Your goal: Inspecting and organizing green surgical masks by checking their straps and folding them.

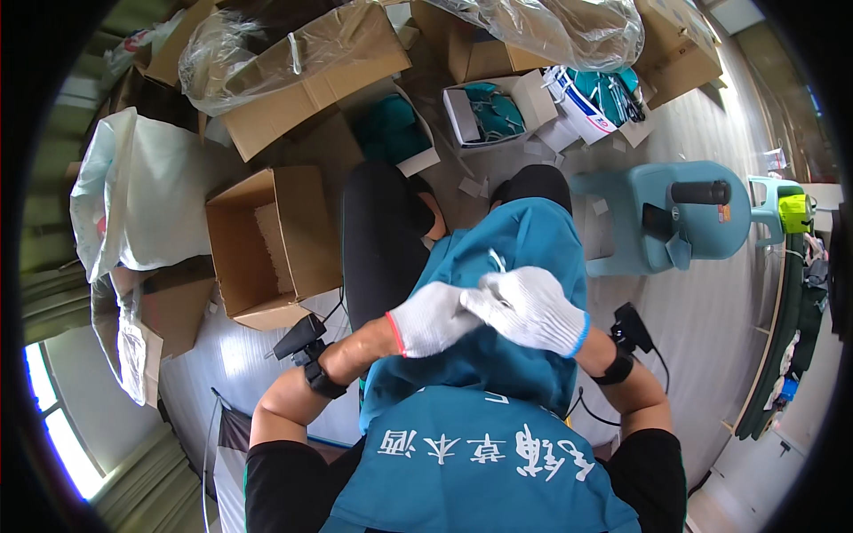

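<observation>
Both my hands wear white knit gloves and meet over my lap. My left hand, its glove cuffed in red, has its fingers drawn together against the other. My right hand, in a glove with a blue cuff, closes over the left fingertips. Whatever lies between the fingers is hidden. A short white cord shows just beyond the right fingers, above teal cloth spread over my thighs.
An open cardboard box stands left of my legs, beside a white sack. Ahead, small boxes hold teal items. To the right a blue plastic stool carries a black cylinder and a dark flat object.
</observation>
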Tool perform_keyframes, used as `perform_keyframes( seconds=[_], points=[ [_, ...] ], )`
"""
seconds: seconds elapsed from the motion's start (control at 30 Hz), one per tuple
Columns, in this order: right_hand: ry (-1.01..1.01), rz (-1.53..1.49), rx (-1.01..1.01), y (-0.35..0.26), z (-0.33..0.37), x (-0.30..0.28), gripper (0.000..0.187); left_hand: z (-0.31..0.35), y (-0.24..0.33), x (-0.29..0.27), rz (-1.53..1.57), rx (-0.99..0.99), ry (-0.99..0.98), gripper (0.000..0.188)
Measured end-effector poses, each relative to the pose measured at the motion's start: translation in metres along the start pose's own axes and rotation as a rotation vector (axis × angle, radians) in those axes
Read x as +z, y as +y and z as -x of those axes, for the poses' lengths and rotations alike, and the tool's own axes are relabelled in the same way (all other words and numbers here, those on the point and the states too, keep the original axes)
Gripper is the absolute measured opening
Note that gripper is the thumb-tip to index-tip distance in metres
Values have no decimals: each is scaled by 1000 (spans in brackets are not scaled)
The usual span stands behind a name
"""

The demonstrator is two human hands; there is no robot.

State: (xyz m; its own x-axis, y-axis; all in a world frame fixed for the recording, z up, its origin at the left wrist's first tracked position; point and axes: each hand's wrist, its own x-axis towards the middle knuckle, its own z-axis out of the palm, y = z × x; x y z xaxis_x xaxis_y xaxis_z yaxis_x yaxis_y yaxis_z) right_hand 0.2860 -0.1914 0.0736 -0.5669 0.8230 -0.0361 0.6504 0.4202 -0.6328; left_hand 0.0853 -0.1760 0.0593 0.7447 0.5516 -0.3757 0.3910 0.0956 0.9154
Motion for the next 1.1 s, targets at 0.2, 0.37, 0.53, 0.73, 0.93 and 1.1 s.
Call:
perform_keyframes(
  seconds=[0.2,0.37,0.53,0.73,0.93,1.1],
  points=[
    [-265,-1270,653,-47,18,-43,31,33,40,-12,328,215,-150,25],
    [-181,-1432,725,-54,42,-58,19,51,51,-16,305,408,-110,26],
    [-109,-1339,828,-51,55,-56,18,65,37,-16,255,458,-142,25],
    [424,-932,366,0,96,-65,15,99,-22,-44,-13,772,121,11],
    [909,-1616,769,65,72,-114,39,184,-159,-124,1347,-101,694,25],
    [574,-2040,695,55,22,-65,52,194,-197,-169,1387,-195,1447,94]
  ],
)
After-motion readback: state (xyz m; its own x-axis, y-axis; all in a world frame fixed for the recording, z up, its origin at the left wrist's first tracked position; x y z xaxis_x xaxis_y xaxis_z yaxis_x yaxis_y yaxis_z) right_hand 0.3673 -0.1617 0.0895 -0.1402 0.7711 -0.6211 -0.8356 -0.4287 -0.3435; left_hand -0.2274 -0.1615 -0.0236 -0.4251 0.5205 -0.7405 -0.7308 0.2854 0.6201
